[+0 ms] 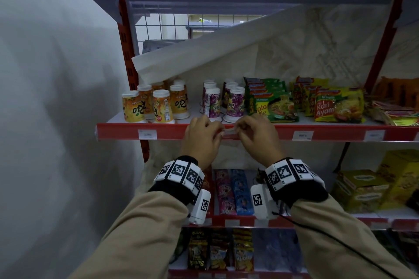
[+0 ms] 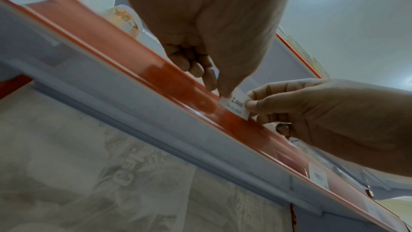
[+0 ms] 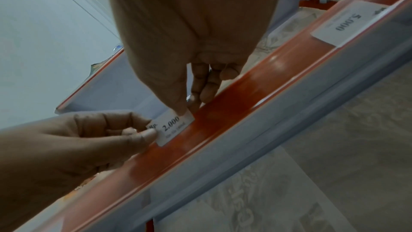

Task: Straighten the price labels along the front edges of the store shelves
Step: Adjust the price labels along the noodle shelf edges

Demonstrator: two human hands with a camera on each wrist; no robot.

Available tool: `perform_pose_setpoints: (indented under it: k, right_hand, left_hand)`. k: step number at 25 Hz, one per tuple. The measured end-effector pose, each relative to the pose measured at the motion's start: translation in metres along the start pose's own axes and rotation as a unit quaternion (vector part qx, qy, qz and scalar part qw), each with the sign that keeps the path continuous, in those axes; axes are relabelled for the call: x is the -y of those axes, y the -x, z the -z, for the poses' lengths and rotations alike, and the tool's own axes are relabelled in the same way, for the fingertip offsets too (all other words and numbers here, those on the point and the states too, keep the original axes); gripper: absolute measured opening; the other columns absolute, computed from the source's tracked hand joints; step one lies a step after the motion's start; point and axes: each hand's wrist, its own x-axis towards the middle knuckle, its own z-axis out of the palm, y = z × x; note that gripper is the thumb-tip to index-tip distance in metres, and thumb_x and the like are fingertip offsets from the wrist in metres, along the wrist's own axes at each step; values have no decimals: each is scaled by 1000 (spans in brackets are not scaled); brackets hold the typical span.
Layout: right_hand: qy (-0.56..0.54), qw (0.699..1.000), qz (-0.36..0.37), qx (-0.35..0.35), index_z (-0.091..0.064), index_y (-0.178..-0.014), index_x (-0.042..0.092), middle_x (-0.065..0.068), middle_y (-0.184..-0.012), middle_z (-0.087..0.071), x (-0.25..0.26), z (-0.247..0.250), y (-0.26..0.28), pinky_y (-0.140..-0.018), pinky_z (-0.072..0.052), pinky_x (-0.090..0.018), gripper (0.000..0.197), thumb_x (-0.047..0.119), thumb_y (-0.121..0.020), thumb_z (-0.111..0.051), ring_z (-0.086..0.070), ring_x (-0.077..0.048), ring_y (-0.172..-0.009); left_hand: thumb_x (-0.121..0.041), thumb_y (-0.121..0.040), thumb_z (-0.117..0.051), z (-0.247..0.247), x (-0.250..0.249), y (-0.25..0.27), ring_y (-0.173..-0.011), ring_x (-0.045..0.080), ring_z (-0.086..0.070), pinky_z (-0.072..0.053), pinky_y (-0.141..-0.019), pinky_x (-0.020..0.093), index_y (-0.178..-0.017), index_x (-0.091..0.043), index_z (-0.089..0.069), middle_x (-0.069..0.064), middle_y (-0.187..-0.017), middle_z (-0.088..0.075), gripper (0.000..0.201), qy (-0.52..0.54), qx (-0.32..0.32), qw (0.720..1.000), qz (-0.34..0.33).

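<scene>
A small white price label [image 1: 230, 133] marked 2.000 sits tilted at the top of the red front strip [image 1: 122, 131] of the middle shelf. My left hand [image 1: 217, 130] pinches its left end and my right hand [image 1: 240, 130] pinches its right end. In the left wrist view the label [image 2: 237, 105] sticks up above the strip [image 2: 133, 55] between my left hand [image 2: 223, 93] and right hand [image 2: 249, 105]. The right wrist view shows the label [image 3: 176, 128] held at the strip [image 3: 245, 105] by my right hand [image 3: 184, 110] and left hand [image 3: 151, 133].
Other labels [image 1: 147, 134] [image 1: 302, 135] [image 1: 374, 135] lie flat in the same strip; one reads 5.000 [image 3: 347, 24]. Orange cups [image 1: 158, 106], purple cups [image 1: 213, 102] and noodle packs [image 1: 272, 102] stand just behind the hands. A grey wall [image 1: 56, 97] is at left.
</scene>
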Motion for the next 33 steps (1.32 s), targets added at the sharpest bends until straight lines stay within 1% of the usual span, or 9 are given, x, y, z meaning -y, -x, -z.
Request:
perform_pose_setpoints:
  k: [3,6,9,13,19,26,28,30,33]
  right_hand:
    - [46,997,14,56,-63,-93,18,2,-86,-51,-2,6,-1,-76,-39,-35,9,18,-84,-62,-46,-24,-91]
    - [85,992,26,85,-65,-95,16,-5,-94,-57,-2,10,-2,-80,-40,-37,9,19,-88,-59,-46,-27,-95]
    - [97,990,33,93,-66,-98,17,-5,-96,-57,-1,12,-2,-80,-40,-37,12,20,-90,-58,-45,-26,-95]
    - [90,992,34,82,-63,-96,17,-5,-95,-58,-1,13,0,-79,-40,-38,8,18,-89,-58,-45,-26,-92]
    - [110,990,26,84,-66,-96,16,-6,-96,-56,0,9,-1,-78,-39,-38,11,19,-90,-58,-45,-28,-94]
    - [129,989,19,74,-64,-97,15,-7,-96,-54,3,7,0,-74,-36,-38,10,18,-89,-59,-44,-29,-92]
    - [104,993,17,60,-61,-97,14,-6,-96,-56,2,7,1,-75,-39,-39,10,15,-87,-61,-45,-28,-92]
    - [75,997,17,28,-60,-92,12,-7,-92,-58,1,5,1,-73,-39,-38,10,11,-83,-65,-46,-28,-90]
    - [79,996,26,-18,-61,-87,9,-9,-88,-56,0,0,6,-70,-40,-36,10,10,-80,-68,-45,-27,-87]
  left_hand:
    - [-22,-85,-66,-1,-1,0,-80,26,-46,-35,-67,32,-90,-14,-68,4,-80,-45,9,-11,-6,1000,-3]
    - [-21,-86,-66,-1,-4,1,-80,26,-45,-33,-67,32,-90,-13,-70,-2,-80,-36,11,-16,-8,1000,3]
    - [-20,-88,-62,0,-8,2,-84,28,-45,-35,-70,35,-92,-12,-66,4,-83,-43,10,-22,3,1000,15]
    - [-21,-90,-59,4,-10,2,-87,28,-44,-34,-71,35,-93,-12,-64,8,-87,-48,10,-31,20,999,23]
    - [-20,-91,-59,6,-11,2,-85,29,-45,-36,-71,36,-91,-10,-66,10,-86,-48,13,-32,22,999,24]
    - [-24,-94,-54,7,-7,-1,-88,25,-43,-29,-73,30,-95,-11,-63,8,-91,-49,16,-53,47,997,11]
    - [-25,-94,-53,8,-6,-2,-90,23,-42,-30,-74,29,-97,-13,-60,6,-93,-50,14,-50,54,997,12]
    - [-25,-93,-54,9,-6,-4,-91,24,-42,-30,-74,30,-97,-14,-59,6,-94,-51,13,-44,55,998,7]
    - [-25,-93,-54,9,-4,-5,-91,25,-42,-27,-72,29,-96,-12,-58,7,-95,-52,14,-56,59,997,-3]
